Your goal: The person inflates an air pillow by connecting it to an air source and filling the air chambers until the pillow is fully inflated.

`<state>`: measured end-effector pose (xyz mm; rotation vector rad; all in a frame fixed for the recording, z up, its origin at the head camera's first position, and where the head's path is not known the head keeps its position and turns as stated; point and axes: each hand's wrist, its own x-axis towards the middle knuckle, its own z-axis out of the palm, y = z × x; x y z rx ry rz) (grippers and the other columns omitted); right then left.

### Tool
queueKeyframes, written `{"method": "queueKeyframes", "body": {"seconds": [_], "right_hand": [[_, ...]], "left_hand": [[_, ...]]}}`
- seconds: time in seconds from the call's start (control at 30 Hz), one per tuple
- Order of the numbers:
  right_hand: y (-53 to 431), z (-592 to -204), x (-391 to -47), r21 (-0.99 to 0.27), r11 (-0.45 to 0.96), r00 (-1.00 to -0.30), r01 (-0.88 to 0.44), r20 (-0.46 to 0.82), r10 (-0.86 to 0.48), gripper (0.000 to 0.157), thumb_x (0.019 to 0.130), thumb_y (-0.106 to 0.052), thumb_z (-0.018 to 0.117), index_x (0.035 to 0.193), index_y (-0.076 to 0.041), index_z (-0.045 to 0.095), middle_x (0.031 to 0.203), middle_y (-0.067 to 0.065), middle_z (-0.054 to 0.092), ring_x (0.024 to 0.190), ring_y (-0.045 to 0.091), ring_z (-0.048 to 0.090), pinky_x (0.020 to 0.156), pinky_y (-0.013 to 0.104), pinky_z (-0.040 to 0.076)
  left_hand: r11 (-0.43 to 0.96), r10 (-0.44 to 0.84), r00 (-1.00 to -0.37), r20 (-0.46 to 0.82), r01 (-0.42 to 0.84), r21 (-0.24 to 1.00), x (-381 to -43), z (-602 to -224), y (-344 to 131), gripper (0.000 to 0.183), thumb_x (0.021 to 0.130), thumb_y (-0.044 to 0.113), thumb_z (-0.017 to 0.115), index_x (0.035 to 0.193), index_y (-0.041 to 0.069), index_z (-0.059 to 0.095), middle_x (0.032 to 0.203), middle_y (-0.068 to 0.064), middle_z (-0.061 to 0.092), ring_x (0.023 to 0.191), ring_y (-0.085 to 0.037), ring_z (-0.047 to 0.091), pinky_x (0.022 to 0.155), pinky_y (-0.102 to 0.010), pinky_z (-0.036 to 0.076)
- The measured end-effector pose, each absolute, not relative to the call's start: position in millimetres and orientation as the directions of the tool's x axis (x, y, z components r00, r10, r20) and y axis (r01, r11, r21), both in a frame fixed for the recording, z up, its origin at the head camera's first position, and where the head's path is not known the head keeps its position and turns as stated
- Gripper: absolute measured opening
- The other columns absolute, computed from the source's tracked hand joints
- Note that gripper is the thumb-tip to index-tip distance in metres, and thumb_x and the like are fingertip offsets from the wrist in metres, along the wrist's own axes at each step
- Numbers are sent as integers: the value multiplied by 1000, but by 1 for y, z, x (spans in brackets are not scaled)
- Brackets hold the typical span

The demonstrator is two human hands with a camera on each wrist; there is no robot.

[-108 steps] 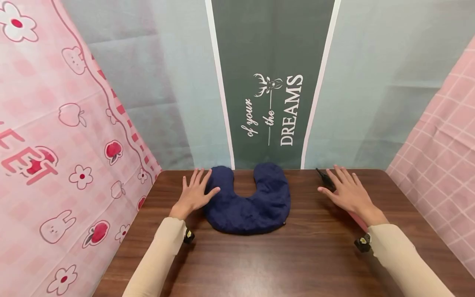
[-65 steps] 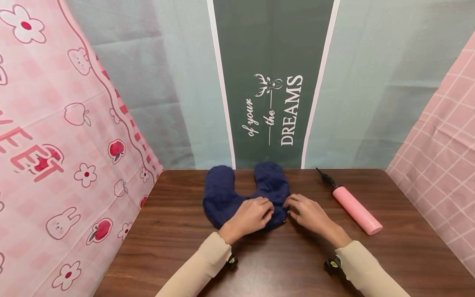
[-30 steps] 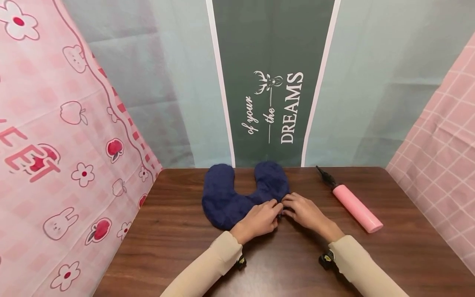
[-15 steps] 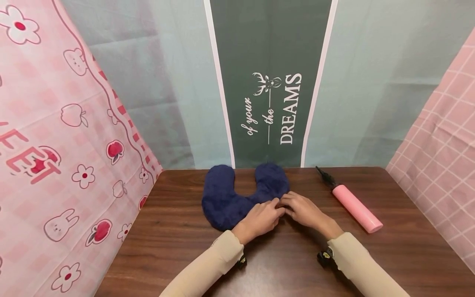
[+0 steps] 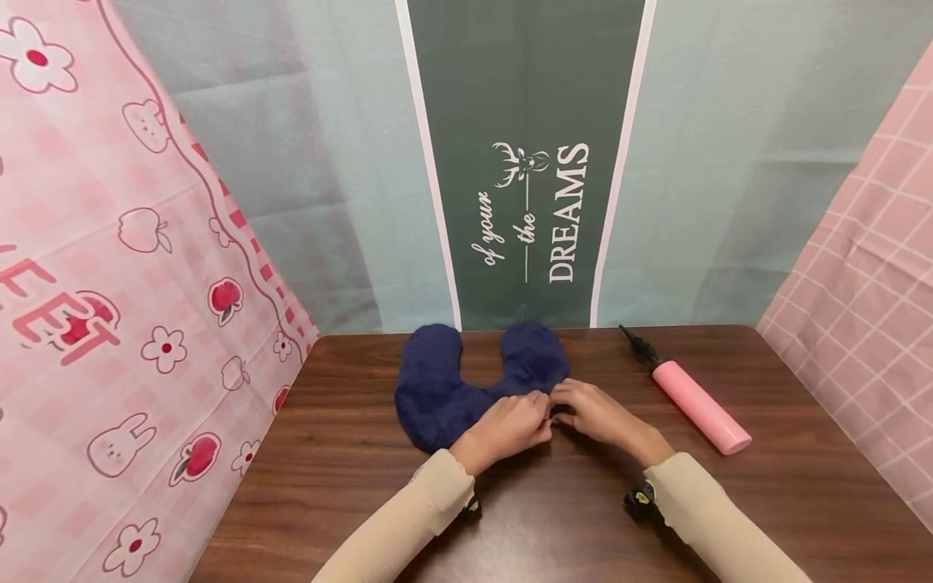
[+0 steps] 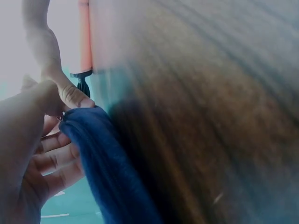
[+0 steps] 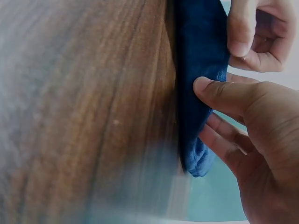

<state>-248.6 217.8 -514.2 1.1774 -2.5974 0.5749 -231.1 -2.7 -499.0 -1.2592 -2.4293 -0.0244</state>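
Lying on the worktop [image 5: 510, 526], blue pillow [image 5: 436, 398] had left hand [image 5: 513, 423] and right hand [image 5: 596, 411] at its near-right edge, head view; pink pump [image 5: 701, 406] off right. Left wrist view: thumb on edge. Right wrist view: right hand clamped pillow, left pinched its edge.

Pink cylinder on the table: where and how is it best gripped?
Probably from above, across the middle of the pink cylinder: it lies on its side, straight and round, apart from the blue pillow, while the black tip is thinner.

Downward head view, wrist close-ups, pillow [image 5: 459, 405] in all
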Motion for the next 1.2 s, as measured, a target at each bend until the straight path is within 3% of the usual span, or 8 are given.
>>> {"method": "queueKeyframes", "body": {"seconds": [0.17, 0.4, 0.63, 0.8, 1.03, 1.2], "right_hand": [[218, -512, -251, -270, 602, -660, -751, 342, -669, 25, 86, 0, 83, 104, -15, 79, 101, -6, 73, 97, 13, 67, 86, 38, 57], [220, -508, -254, -275, 619, -677, -736, 309, -668, 24, 88, -2, 83, 107, -16, 81, 105, -5, 75, 101, 15, 69, 88, 40, 58], [222, -505, -255, -265, 611, -666, -746, 317, -676, 19, 89, -5, 84, 104, -16, 81, 100, -5, 74, 96, 14, 69, 86, 38, 60], [220, -503, -256, -268, 598, -655, -755, 329, -680, 18, 88, -6, 85, 102, -16, 81, 99, -6, 74, 95, 13, 69, 85, 37, 60], [217, -502, -256, -291, 597, -664, -747, 313, -679, 15, 90, -8, 84, 102, -17, 81, 100, -5, 75, 97, 14, 69, 87, 38, 60], [218, -503, -256, -295, 608, -676, -737, 316, -666, 15, 90, -8, 84, 100, -18, 81, 99, -6, 74, 96, 13, 69, 87, 38, 60]], "left_hand": [[603, 767, -545, 339, 793, -88, -232, -494, -6, 10, 100, 22, 67, 98, 14, 61, 90, 3, 61, 65, -7, 57, 56, -18, 46], [620, 768, -583, 265, 780, -80, -232, -483, -10, 11, 105, 24, 64, 100, 15, 66, 91, 3, 66, 65, -7, 60, 56, -19, 47], [672, 734, -665, 138, 741, -5, -231, -477, -14, 14, 107, 27, 63, 100, 15, 66, 90, 2, 66, 66, -7, 60, 57, -20, 47], [701, 700, -711, 65, 702, 129, -231, -478, -15, 13, 103, 24, 66, 94, 15, 63, 80, 4, 61, 57, -6, 53, 55, -20, 44], [727, 675, -738, 3, 665, 174, -231, -478, -14, 36, 103, 25, 64, 71, 19, 50, 60, 6, 40, 46, -9, 41, 49, -23, 32], [705, 675, -738, 1, 645, 295, -229, -478, -17, 28, 106, 25, 61, 78, 20, 60, 60, 9, 46, 47, -7, 44, 50, -21, 34]]}}
